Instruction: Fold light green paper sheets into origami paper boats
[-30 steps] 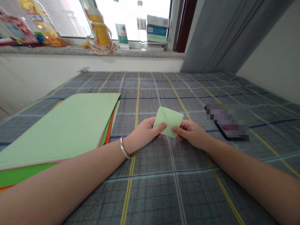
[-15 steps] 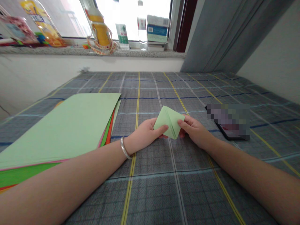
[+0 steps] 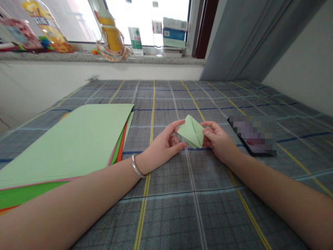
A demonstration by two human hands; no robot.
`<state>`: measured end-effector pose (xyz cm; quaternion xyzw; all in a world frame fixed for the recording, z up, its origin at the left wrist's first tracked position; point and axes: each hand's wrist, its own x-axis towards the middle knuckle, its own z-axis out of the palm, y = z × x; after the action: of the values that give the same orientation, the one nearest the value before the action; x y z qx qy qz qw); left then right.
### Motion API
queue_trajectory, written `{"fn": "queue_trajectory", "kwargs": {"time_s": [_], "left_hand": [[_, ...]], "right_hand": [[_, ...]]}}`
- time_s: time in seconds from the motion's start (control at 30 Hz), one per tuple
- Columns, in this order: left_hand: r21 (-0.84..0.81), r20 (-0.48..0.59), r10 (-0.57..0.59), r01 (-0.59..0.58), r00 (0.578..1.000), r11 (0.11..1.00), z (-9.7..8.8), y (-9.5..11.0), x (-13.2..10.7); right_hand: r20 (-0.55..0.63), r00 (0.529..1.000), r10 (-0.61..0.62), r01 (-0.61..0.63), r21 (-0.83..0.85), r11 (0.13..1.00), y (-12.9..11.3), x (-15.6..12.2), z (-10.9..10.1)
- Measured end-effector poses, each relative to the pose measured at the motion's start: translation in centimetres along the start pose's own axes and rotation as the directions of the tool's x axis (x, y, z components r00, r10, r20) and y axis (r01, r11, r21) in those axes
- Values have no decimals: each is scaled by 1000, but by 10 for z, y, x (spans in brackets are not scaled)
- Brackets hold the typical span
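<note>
One small, folded, diamond-shaped piece of pale-green paper [image 3: 191,132] is held tilted over the grey checked cloth [image 3: 166,215], between two hands. Its right edge is pinched between the thumb and fingers of the right hand [image 3: 217,140]. The thumb and index finger of the left hand [image 3: 165,143] are spread wide around its left corner; whether it is touched there cannot be told. One silver metal bangle [image 3: 137,166] is worn on the left wrist. One stack of large coloured paper sheets [image 3: 75,142], topped by pale green, is seen at left; one black-edged phone [image 3: 251,140], partly pixelated, at right.
</note>
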<state>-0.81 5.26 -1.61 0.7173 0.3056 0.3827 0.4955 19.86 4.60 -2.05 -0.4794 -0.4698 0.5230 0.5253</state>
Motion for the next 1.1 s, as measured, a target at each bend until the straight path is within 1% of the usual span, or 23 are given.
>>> {"fn": "queue_trajectory", "kwargs": {"time_s": [0.07, 0.17, 0.33, 0.43, 0.57, 0.63, 0.67, 0.7, 0.77, 0.83, 1.0, 1.1], "left_hand": [[61, -31, -10, 11, 999, 998, -1, 0, 0], [77, -88, -28, 34, 996, 996, -1, 0, 1], [70, -120, -94, 102, 988, 992, 1, 3, 1], [79, -136, -110, 121, 985, 990, 1, 1, 2], [129, -94, -83, 95, 992, 987, 1, -2, 3], [230, -88, -22, 42, 996, 972, 0, -2, 3], [298, -90, 26, 3, 996, 954, -1, -1, 2], [378, -66, 75, -45, 995, 925, -2, 0, 2], [495, 10, 122, -111, 992, 862, -4, 3, 0], [556, 62, 125, -138, 990, 820, -7, 5, -1], [610, 94, 117, -150, 989, 778, -10, 4, 0], [628, 106, 114, -155, 988, 762, -10, 3, 0]], "right_hand": [[19, 1000, 19, -19, -11, 1000, 0, 0, 1], [65, 997, 36, -35, -21, 999, -2, -1, 3], [147, 987, 64, -59, -40, 997, -6, -5, 4], [195, 979, 52, -42, -55, 998, -7, -6, 3], [219, 976, -16, 50, -152, 987, -3, -6, 4], [243, 969, -53, 106, -213, 971, -1, -6, 4], [262, 963, -69, 136, -248, 959, 0, -6, 3], [283, 955, -87, 170, -283, 944, 1, -6, 3], [323, 938, -130, 245, -345, 906, 2, -6, 1], [349, 922, -166, 303, -386, 871, 2, -6, -1], [387, 903, -187, 357, -432, 828, 3, -5, -4], [404, 882, -243, 438, -513, 738, 2, -5, -5]]}}
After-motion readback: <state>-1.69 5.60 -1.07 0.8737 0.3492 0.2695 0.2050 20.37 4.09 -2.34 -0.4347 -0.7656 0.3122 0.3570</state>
